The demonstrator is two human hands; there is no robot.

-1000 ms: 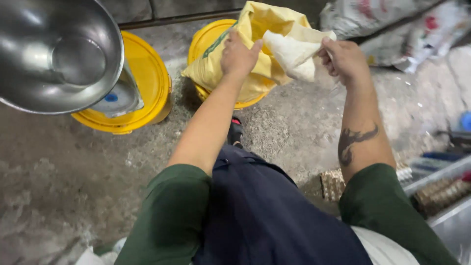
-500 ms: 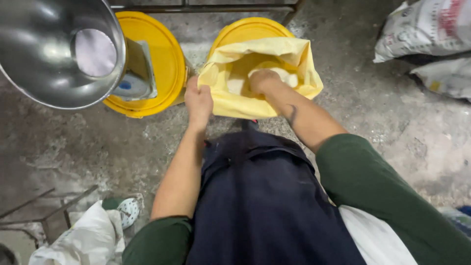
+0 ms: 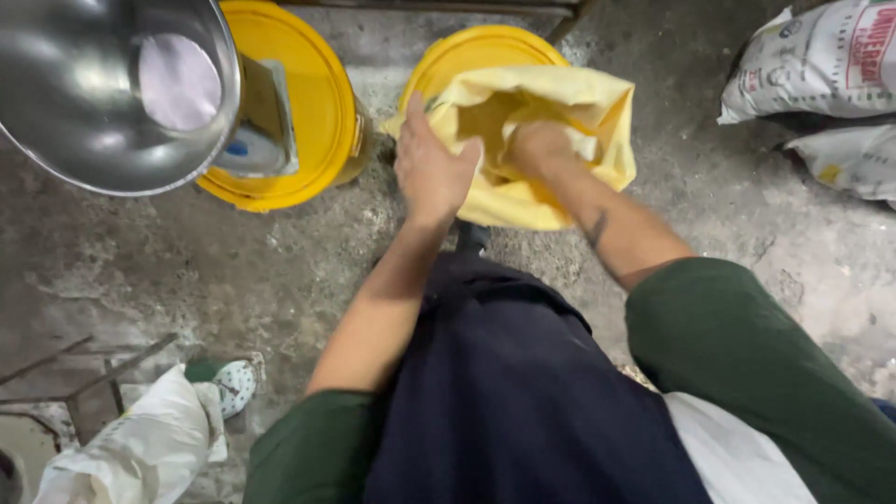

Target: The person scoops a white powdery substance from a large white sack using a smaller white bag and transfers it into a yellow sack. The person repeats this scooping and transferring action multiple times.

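The soft yellow cloth sack (image 3: 560,140) sits mouth-up on top of a round yellow plastic bucket lid (image 3: 467,51) at about 12 o'clock from the person's lap, its far rim standing up and its near rim folded down toward the body. The left hand (image 3: 431,168) clamps the near-left edge of the sack, thumb inside the mouth and fingers (image 3: 415,126) spread flat along the outer cloth, so the grip is closed on the fabric. The right hand (image 3: 537,149) is pushed down inside the opening; its knuckles show but the fingers are buried in the folds, so I cannot tell whether they are curled round anything.

To do this step well, I judge the left hand should keep the rim pulled taut toward 9 o'clock so the mouth stays wide and does not collapse over the wrist. The right forearm should travel straight along the sack's axis, not drag the 3 o'clock rim down. The sack rests on a rounded lid, so it could slide off toward the rough grey concrete floor (image 3: 233,280)

At 10 o'clock stands a second yellow lidded bucket (image 3: 317,103), partly covered by a large shiny steel bowl (image 3: 84,103). White printed woven sacks (image 3: 812,65) lie at 2 o'clock, well apart
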